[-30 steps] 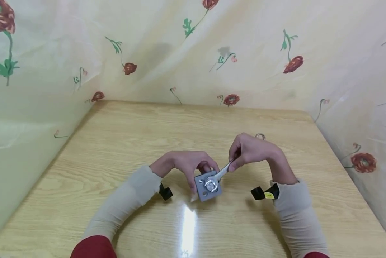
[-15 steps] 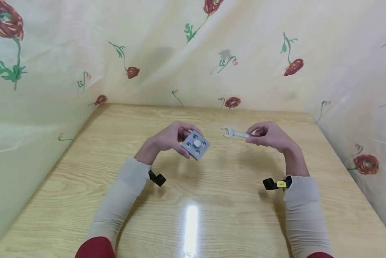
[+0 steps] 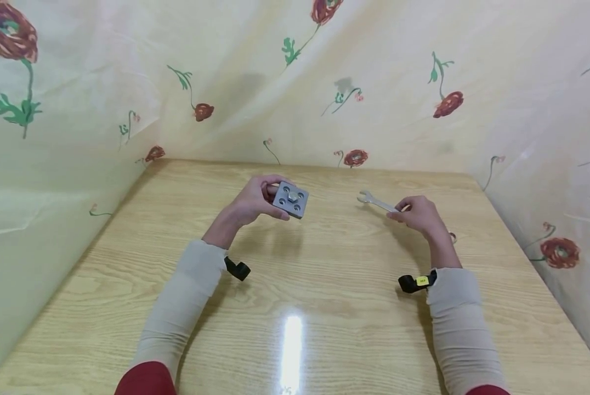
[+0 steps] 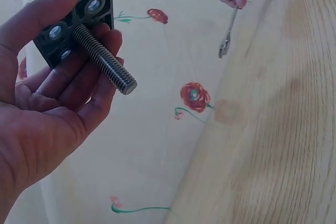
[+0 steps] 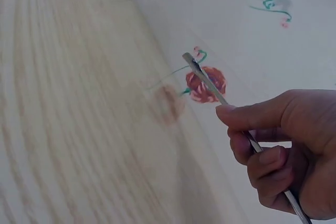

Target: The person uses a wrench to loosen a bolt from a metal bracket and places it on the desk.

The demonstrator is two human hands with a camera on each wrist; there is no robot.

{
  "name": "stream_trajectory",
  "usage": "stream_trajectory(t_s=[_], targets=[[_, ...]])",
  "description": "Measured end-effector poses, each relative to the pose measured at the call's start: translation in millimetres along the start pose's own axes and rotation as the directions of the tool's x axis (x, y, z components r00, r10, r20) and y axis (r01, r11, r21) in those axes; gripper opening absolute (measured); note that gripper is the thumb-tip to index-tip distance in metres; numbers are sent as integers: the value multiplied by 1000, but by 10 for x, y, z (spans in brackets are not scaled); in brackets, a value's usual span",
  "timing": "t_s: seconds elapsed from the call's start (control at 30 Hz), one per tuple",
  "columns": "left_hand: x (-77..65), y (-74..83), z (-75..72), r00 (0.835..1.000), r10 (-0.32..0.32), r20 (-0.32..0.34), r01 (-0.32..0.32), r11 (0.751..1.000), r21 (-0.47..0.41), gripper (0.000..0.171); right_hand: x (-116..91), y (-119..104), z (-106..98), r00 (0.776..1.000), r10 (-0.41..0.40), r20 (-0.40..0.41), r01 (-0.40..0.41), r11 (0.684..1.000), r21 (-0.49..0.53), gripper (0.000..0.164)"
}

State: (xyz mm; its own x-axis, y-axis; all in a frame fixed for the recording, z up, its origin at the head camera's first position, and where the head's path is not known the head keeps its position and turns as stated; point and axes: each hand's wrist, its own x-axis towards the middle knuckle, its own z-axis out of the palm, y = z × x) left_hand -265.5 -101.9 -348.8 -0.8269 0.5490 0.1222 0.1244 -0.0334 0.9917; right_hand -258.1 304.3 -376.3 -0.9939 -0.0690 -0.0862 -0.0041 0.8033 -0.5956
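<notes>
In the head view my left hand (image 3: 253,200) grips a square grey plate (image 3: 285,209) by its left side, raised over the table. The plate has holes near its corners, and the hex head of a bolt (image 3: 293,196) sits at its centre. The left wrist view shows the bolt's long threaded shank (image 4: 105,59) sticking out of the plate's back, fingers curled beside it. My right hand (image 3: 420,214) pinches a combination wrench (image 3: 380,204) by its shaft. Its open end points left, apart from the bolt; its ring end shows behind the right wrist.
A wood-grain table (image 3: 344,351) lies beneath both hands. Flower-printed cloth (image 3: 236,120) stands behind the table and along both sides. A black wrist camera (image 3: 238,270) is strapped to the left wrist, another black camera (image 3: 409,283) to the right.
A second ago the wrench was on the bolt head; it has since come off and moved right with my right hand. My left hand has moved away from me and leftward with the plate, turning it.
</notes>
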Motion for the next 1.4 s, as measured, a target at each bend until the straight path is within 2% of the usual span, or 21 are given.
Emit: stream_trajectory(t_s=[0.2, 0.4, 0.73, 1.03, 1.2, 1.3, 1.4], targets=[[5, -8, 11, 1000, -11, 5, 11, 1000, 20, 68, 13, 131, 23, 999, -12, -35, 9, 996, -87, 35], [2, -7, 17, 999, -32, 4, 31, 998, 47, 69, 42, 224, 67, 999, -10, -32, 5, 990, -138, 37], [20, -29, 16, 1000, -27, 5, 27, 998, 55, 69, 39, 238, 140, 996, -13, -88, -6, 975, -221, 34], [26, -39, 3, 1000, -22, 10, 22, 998, 58, 69, 15, 268, 169, 994, -28, -105, 5, 976, -218, 33], [33, -60, 13, 1000, -26, 16, 25, 999, 35, 68, 6, 324, 172, 992, -35, -118, 16, 987, -157, 33], [33, -81, 33, 999, -36, 5, 36, 999, 16, 68, 4, 338, 157, 995, -25, -98, 13, 992, -129, 35], [29, -98, 70, 999, -39, -22, 39, 999, 9, 68, -18, 304, 103, 996, -49, -79, 37, 989, -146, 42]])
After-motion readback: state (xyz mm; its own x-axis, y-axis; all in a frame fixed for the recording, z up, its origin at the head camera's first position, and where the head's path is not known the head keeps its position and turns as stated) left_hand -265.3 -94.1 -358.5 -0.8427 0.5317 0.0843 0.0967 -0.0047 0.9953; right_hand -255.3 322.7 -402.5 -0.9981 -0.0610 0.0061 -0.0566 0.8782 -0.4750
